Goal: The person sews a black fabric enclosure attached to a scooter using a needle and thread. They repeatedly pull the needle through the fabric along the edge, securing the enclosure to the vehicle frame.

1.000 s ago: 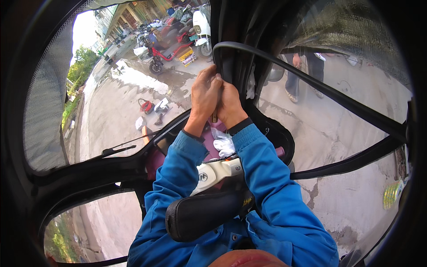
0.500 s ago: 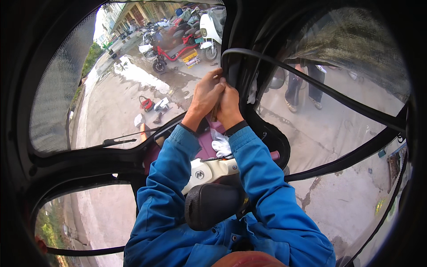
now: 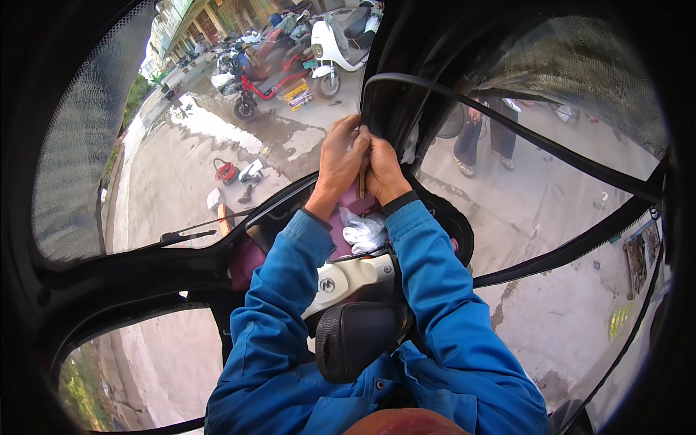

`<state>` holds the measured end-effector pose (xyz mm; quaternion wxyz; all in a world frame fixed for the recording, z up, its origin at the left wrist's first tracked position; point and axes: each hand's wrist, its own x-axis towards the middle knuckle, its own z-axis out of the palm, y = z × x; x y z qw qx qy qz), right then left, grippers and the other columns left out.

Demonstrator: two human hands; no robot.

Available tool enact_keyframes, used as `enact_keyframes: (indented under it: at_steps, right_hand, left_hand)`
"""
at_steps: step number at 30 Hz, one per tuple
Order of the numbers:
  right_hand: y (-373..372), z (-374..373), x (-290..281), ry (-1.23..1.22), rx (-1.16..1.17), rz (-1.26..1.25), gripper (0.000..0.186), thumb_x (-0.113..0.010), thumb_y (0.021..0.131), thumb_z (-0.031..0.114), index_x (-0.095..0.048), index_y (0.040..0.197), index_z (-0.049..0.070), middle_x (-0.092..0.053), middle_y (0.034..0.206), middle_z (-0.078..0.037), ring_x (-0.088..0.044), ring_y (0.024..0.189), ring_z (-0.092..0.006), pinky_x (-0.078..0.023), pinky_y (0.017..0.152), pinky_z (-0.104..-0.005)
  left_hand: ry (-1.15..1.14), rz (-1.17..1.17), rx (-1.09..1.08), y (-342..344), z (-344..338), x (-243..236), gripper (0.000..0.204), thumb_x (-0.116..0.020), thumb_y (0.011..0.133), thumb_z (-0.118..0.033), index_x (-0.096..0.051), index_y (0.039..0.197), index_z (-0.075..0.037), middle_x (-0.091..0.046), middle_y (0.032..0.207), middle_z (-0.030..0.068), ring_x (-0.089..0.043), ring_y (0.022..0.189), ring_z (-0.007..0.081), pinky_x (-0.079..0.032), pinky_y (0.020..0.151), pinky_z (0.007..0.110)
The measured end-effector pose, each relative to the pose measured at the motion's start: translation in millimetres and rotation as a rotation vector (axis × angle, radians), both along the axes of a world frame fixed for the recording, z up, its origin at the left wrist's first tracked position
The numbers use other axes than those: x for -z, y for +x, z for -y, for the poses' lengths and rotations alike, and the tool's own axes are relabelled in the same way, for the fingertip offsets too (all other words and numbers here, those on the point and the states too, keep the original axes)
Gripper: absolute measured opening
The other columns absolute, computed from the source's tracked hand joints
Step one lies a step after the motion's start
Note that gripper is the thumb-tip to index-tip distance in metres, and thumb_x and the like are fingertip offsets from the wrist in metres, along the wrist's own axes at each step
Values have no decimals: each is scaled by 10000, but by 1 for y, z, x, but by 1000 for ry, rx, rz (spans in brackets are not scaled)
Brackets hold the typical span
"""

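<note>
Both my hands are raised together at the black front pillar (image 3: 377, 94) of a vehicle's canopy. My left hand (image 3: 339, 161) is closed, with its fingertips at the pillar's edge and its thumb against the other hand; what it pinches is hidden. My right hand (image 3: 383, 170) is closed beside it. A narrow brownish handle (image 3: 362, 185) sticks down from between my palms, against the right one; its upper end is covered. Below my wrists, a white plastic bag (image 3: 364, 230) lies on the purple front panel (image 3: 341, 250), beyond the cream handlebar cover (image 3: 344, 284).
A black padded piece (image 3: 359, 341) sits close to my chest. A black curved bar (image 3: 522, 138) crosses the right-hand opening. Through it a person (image 3: 467, 141) stands outside. A wiper (image 3: 188, 235) rests on the windshield. Beyond are a red bag (image 3: 227, 172) and parked scooters (image 3: 337, 54).
The view has shifted slightly, so the outside scene sits farther left. My hands stay together at the pillar, and the brownish handle now hangs more upright.
</note>
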<state>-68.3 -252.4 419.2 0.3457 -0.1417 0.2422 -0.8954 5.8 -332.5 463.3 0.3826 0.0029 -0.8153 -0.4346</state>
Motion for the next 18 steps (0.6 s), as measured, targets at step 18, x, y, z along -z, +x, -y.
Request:
enact_keyframes:
  at_steps: [18]
  right_hand:
    - [23, 26, -13, -246, 103, 276, 234, -587, 1113, 230, -673, 1193, 27, -685, 1153, -72, -681, 1042, -208, -571, 929, -363]
  left_hand:
    - [-200, 80, 15, -3, -3, -25, 479, -609, 971, -125, -653, 1403, 78, -684, 1389, 209, -663, 1302, 323, -495, 1124, 367]
